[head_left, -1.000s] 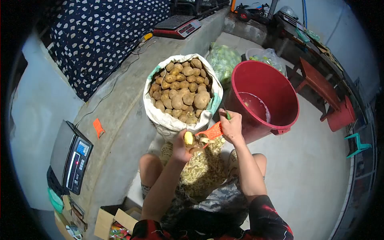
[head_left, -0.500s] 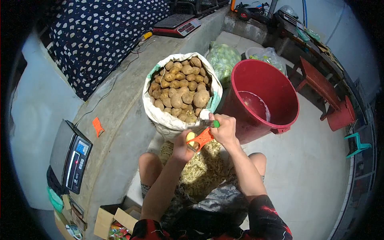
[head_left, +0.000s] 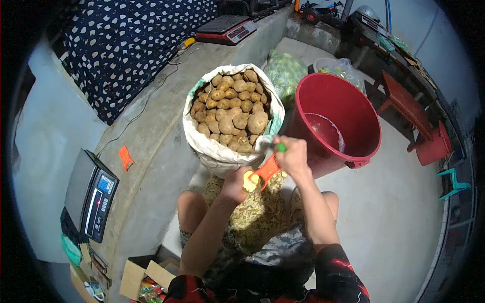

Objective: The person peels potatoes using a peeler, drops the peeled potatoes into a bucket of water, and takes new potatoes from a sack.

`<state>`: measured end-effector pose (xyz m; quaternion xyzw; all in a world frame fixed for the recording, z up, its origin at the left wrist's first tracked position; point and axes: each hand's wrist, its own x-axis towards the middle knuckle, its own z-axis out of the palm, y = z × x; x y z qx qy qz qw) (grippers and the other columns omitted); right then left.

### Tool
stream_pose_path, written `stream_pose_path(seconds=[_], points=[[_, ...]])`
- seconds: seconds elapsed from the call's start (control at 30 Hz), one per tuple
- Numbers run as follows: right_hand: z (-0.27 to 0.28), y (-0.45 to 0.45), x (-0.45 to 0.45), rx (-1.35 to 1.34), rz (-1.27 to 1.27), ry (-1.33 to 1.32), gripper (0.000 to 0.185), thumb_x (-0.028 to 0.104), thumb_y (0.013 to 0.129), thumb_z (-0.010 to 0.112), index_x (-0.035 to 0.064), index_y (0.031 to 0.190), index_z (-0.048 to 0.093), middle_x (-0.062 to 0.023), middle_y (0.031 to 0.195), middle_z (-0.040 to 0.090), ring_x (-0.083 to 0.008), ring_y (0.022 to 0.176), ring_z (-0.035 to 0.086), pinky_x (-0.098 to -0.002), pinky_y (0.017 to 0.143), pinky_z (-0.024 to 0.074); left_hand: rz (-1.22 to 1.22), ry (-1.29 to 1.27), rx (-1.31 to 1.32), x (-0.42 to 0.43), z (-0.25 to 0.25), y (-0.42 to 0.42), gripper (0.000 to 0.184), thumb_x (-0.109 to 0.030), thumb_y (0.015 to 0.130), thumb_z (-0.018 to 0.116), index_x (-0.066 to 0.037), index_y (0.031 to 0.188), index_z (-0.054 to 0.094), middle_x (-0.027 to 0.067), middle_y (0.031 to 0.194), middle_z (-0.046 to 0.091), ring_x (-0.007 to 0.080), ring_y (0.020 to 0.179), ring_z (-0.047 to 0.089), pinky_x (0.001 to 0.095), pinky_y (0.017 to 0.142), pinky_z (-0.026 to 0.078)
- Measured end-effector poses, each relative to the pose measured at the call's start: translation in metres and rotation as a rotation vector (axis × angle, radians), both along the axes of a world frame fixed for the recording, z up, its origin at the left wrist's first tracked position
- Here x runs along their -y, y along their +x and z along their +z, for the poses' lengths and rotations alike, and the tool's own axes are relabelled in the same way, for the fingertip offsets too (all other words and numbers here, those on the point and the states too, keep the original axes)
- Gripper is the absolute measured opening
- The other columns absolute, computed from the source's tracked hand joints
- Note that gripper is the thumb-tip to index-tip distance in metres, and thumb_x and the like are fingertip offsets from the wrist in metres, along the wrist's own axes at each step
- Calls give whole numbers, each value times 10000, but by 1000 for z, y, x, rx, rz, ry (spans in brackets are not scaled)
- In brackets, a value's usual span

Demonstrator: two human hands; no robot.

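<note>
My left hand [head_left: 234, 186] is closed around a potato [head_left: 249, 181] whose pale yellow flesh shows on the side facing right. My right hand [head_left: 293, 155] grips an orange peeler [head_left: 270, 167], its head against or just beside the potato. A green piece [head_left: 281, 147] also sticks out of the right fist, with a blurred dark part beside it; I cannot tell its kind. Below both hands lies a heap of peelings [head_left: 255, 217] between my knees. Just beyond them stands a white sack [head_left: 214, 156] full of unpeeled brown potatoes [head_left: 232, 108].
Right of the sack is a large red tub [head_left: 323, 159] with some liquid in it. Behind stands a bag of green produce [head_left: 285, 73]. A concrete ledge [head_left: 151, 151] at left carries a scale [head_left: 93, 197], another orange peeler [head_left: 126, 158] and a red scale [head_left: 227, 31].
My right hand has shifted slightly up and right with the peeler. The potato has turned in my left hand, showing more pale flesh. The view has shifted slightly.
</note>
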<state>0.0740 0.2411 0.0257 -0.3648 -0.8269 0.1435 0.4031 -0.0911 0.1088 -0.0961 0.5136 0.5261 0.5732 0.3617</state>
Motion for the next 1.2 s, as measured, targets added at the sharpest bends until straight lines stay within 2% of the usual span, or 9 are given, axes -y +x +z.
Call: stream_pose_path(seconds=[0.17, 0.3, 0.5, 0.6, 0.77, 0.9, 0.93, 1.07, 1.2], points=[[5, 11, -18, -275, -38, -252, 156, 116, 814, 631, -21, 742, 649, -168, 510, 465, -167, 449, 399, -351, 486, 381, 3, -59, -485, 12, 46, 0, 486, -183, 698, 792, -64, 1100, 548, 163, 945, 630, 332, 856, 635, 395, 742, 511], [10, -5, 21, 15, 168, 76, 106, 30, 742, 607, 13, 644, 573, -191, 585, 522, -376, 545, 553, -414, 503, 423, 202, 268, -600, 3, 12, 3, 366, -65, 777, 710, -11, 1095, 537, 126, 924, 617, 265, 815, 625, 376, 715, 521], [15, 17, -17, -78, -146, -354, 187, 119, 824, 603, -19, 700, 622, -217, 637, 585, -324, 551, 625, -407, 521, 470, -128, -379, 874, 1, 39, 5, 203, -100, 879, 602, -9, 1055, 556, 97, 896, 614, 215, 793, 634, 362, 656, 540], [9, 1, 10, -272, 171, -36, 187, 112, 797, 630, -9, 659, 598, -188, 607, 590, -304, 516, 602, -418, 514, 465, 110, -474, 1193, -7, 43, 10, 200, -215, 935, 508, -27, 947, 575, 102, 827, 620, 217, 757, 644, 375, 653, 571], [4, 9, -9, -122, -22, 1, 102, 118, 808, 648, 40, 753, 683, -188, 615, 589, -383, 553, 578, -436, 506, 451, 48, -405, 1007, -8, 31, 13, 237, -240, 969, 491, -11, 957, 551, 117, 822, 620, 230, 730, 647, 366, 644, 568], [16, 16, -11, -198, -48, -374, 251, 39, 766, 550, -10, 955, 707, -215, 649, 613, -127, 570, 612, -354, 538, 459, -123, -471, 987, -10, 29, 4, 260, -264, 982, 449, -19, 977, 535, 155, 888, 635, 276, 781, 660, 409, 641, 565], [7, 7, -2, -238, 25, -152, 297, 178, 892, 611, -26, 677, 599, -170, 534, 474, -196, 442, 391, -367, 454, 332, -36, -485, 1115, -14, 18, 5, 267, -266, 984, 439, -16, 985, 531, 172, 911, 639, 290, 792, 663, 422, 647, 564], [14, -2, 19, -22, 104, 285, 216, 59, 788, 623, 46, 591, 537, -142, 517, 471, -342, 480, 503, -421, 466, 406, -15, -453, 1174, -19, 1, 7, 272, -259, 979, 445, -1, 987, 531, 199, 931, 648, 311, 790, 667, 438, 654, 561], [7, 27, -29, -129, -184, -67, 172, 124, 808, 629, -3, 693, 615, -191, 555, 539, -285, 463, 551, -391, 485, 415, -150, -464, 1066, -2, 52, 13, 215, -216, 966, 492, -10, 942, 551, 123, 809, 626, 243, 657, 629, 392, 579, 540]])
